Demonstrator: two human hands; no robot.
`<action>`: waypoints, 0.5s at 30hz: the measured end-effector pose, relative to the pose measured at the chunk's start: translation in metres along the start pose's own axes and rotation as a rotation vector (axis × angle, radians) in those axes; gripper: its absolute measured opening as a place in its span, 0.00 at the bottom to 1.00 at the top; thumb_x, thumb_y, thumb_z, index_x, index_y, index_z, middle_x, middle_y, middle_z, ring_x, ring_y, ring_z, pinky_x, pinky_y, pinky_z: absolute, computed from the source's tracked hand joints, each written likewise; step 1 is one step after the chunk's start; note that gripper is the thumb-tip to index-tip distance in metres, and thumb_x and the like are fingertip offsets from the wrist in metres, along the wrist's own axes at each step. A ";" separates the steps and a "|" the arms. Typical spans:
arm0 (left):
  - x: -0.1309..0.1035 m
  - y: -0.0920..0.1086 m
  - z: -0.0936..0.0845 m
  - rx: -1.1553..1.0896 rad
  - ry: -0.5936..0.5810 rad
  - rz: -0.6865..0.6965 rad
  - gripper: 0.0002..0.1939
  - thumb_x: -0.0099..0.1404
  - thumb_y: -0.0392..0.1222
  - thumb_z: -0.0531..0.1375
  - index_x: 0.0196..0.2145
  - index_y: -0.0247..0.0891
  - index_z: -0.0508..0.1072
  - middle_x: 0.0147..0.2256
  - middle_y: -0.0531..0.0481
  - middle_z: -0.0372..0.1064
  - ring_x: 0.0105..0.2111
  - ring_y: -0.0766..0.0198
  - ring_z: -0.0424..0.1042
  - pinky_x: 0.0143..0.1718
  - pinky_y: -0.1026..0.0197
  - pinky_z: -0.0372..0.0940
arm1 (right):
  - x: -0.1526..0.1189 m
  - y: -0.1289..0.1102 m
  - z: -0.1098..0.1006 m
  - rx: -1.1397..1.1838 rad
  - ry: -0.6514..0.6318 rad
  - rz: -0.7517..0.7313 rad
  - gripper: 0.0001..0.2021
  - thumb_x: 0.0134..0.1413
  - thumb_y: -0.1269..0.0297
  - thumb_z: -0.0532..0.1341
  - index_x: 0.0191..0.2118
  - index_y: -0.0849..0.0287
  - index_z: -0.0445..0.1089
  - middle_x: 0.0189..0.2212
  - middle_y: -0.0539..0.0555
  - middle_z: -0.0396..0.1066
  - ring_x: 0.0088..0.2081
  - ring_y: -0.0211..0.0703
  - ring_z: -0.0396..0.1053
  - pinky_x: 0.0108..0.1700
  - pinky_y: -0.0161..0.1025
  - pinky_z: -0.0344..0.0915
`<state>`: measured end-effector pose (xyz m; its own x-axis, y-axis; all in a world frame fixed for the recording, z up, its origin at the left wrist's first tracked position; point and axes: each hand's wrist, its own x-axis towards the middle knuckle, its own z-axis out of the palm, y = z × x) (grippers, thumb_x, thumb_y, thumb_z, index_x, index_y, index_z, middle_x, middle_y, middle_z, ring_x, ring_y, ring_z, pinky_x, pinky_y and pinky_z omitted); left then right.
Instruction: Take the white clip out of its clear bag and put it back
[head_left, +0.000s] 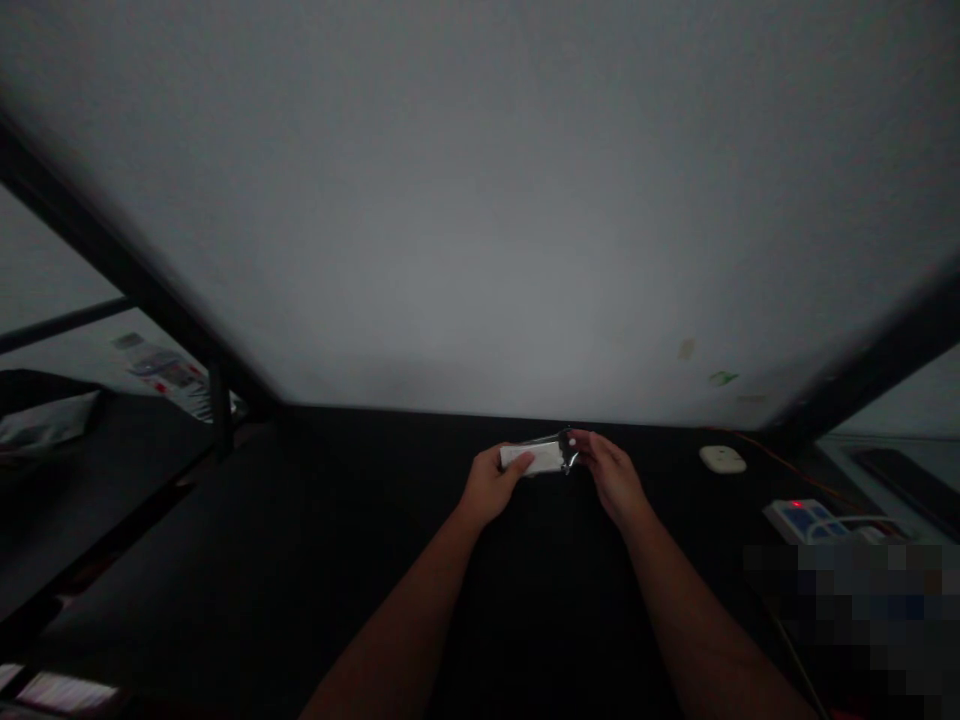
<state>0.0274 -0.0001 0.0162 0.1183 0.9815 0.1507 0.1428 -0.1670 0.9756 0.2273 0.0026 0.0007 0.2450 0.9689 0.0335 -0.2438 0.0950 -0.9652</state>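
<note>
A small white packet (541, 458) in clear plastic is held above the black table (360, 500), near its back edge. My left hand (491, 483) grips the packet's left end, with the thumb lying across its front. At the other end, my right hand (609, 472) has its fingers closed at the clear, shiny end of the plastic wrapping. The view is dim, and the fingers behind the packet are hidden.
A rounded white object (722, 460) lies to the right. Beyond it is a power strip (806, 522) with a red light and white cable. A pale wall (480, 250) rises behind the table, between dark frame bars (127, 260).
</note>
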 end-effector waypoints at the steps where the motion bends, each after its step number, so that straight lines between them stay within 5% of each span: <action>1: 0.001 -0.001 0.000 -0.053 -0.008 -0.032 0.21 0.59 0.57 0.65 0.34 0.33 0.78 0.28 0.49 0.77 0.27 0.62 0.73 0.29 0.63 0.67 | -0.001 -0.001 0.000 -0.002 -0.038 0.024 0.24 0.42 0.39 0.68 0.34 0.56 0.79 0.37 0.57 0.78 0.38 0.49 0.73 0.39 0.43 0.69; 6: 0.002 -0.003 0.002 -0.185 -0.078 -0.131 0.25 0.56 0.61 0.66 0.34 0.32 0.78 0.28 0.47 0.77 0.23 0.62 0.73 0.23 0.63 0.68 | -0.006 -0.007 0.000 -0.082 -0.153 0.034 0.20 0.36 0.46 0.74 0.33 0.55 0.80 0.30 0.54 0.78 0.30 0.43 0.70 0.33 0.39 0.66; 10: 0.003 -0.003 0.002 -0.192 -0.089 -0.138 0.27 0.55 0.64 0.66 0.32 0.32 0.78 0.25 0.48 0.76 0.21 0.64 0.71 0.22 0.64 0.67 | -0.008 -0.012 0.001 -0.153 -0.262 0.079 0.23 0.42 0.43 0.70 0.38 0.56 0.80 0.22 0.50 0.74 0.21 0.36 0.62 0.23 0.34 0.56; 15: 0.001 -0.003 0.002 -0.121 -0.130 -0.137 0.27 0.57 0.64 0.65 0.31 0.31 0.77 0.21 0.51 0.72 0.17 0.68 0.65 0.18 0.67 0.60 | -0.011 -0.013 0.004 -0.184 -0.340 0.125 0.20 0.41 0.43 0.70 0.30 0.57 0.78 0.18 0.47 0.70 0.20 0.35 0.62 0.23 0.33 0.57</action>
<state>0.0290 0.0013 0.0133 0.2327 0.9725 0.0011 0.0482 -0.0127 0.9988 0.2238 -0.0079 0.0141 -0.1074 0.9937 -0.0329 -0.0730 -0.0409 -0.9965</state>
